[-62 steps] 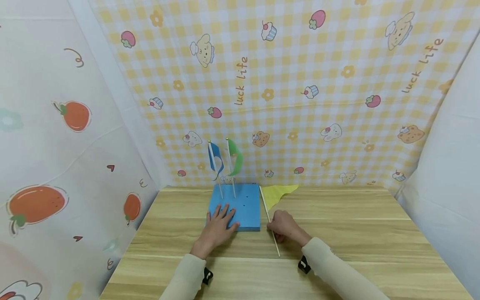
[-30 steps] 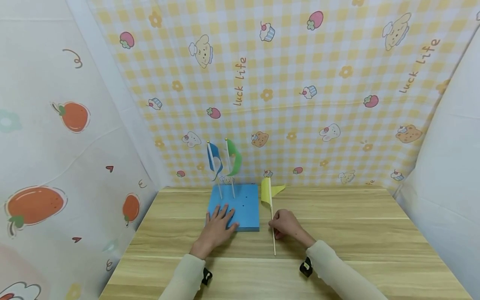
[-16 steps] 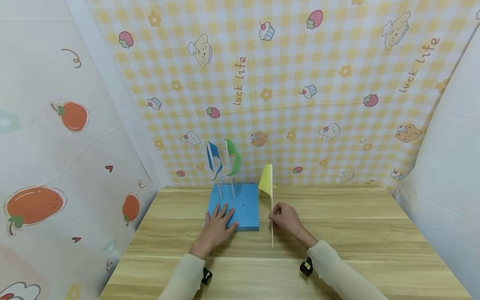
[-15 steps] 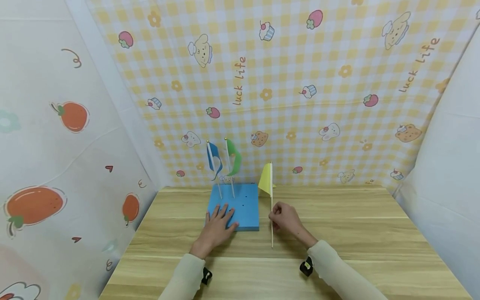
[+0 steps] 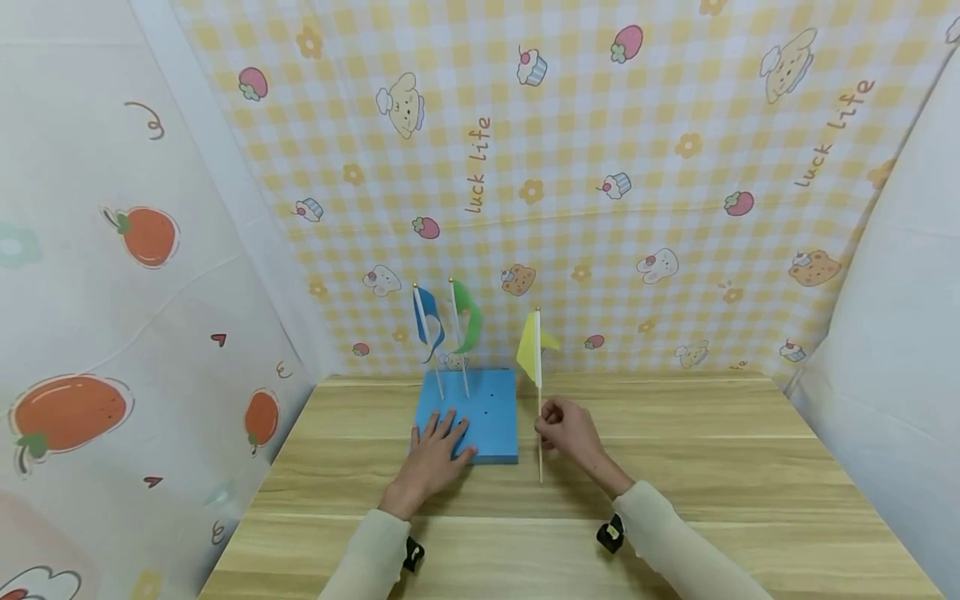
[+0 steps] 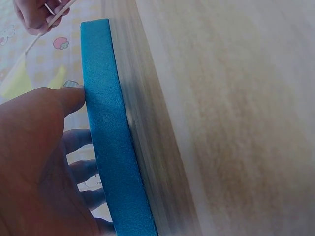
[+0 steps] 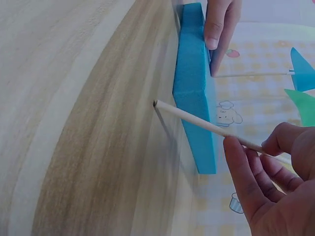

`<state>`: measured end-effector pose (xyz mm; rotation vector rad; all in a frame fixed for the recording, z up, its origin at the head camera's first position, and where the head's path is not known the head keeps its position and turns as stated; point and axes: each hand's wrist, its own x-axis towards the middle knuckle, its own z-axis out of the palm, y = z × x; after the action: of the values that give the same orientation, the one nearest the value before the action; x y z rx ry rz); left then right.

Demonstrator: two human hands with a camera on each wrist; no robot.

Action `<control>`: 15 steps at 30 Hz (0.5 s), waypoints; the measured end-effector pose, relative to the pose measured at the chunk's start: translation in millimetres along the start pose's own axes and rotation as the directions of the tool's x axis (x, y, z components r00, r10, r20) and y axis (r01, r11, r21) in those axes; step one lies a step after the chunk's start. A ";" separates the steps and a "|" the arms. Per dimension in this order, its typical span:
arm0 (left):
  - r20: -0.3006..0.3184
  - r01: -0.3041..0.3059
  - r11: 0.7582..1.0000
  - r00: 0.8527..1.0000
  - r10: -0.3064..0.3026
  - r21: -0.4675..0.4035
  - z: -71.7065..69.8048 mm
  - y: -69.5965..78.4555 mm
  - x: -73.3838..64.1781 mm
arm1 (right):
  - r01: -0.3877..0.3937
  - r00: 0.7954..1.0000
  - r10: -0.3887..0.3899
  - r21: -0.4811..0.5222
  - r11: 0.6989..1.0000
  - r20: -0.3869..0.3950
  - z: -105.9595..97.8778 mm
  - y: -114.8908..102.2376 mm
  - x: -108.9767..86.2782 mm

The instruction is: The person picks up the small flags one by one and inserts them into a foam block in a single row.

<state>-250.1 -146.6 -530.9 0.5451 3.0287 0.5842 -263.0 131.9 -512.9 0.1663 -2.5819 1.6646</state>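
My left hand (image 5: 431, 467) lies with spread fingers on the front left of a blue foam block (image 5: 495, 429). Two small flags stand in the block's rear left: a blue flag (image 5: 428, 321) and a green flag (image 5: 468, 321). Just right of the block, my right hand (image 5: 573, 435) pinches the stick of a yellow flag (image 5: 530, 350) between thumb and fingers. That stick is nearly upright, and its bare lower end (image 7: 170, 108) shows apart from the block in the right wrist view. A few small dark holes (image 5: 486, 412) mark the block's top.
A wood-grain table (image 5: 697, 467) carries the block near its back edge. Behind it hangs a yellow checked cloth (image 5: 585, 125). A white printed cloth (image 5: 90, 300) covers the left side. Black wrist devices (image 5: 611, 535) sit under both sleeves.
From lying flat on the table, the yellow flag has been lifted and turned upright by my right hand, then moved slightly left toward the block. My left hand has stayed in place.
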 end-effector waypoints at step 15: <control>-0.014 -0.007 1.000 1.000 0.007 0.004 0.7 0.5 -0.8 | 0.124 0.989 -0.129 -0.065 0.990 -0.075 -7.9 -10.8 9.0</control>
<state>-249.2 -146.2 -531.5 0.5538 3.0431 0.5856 -270.6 134.2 -498.9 0.2498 -2.5034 1.5172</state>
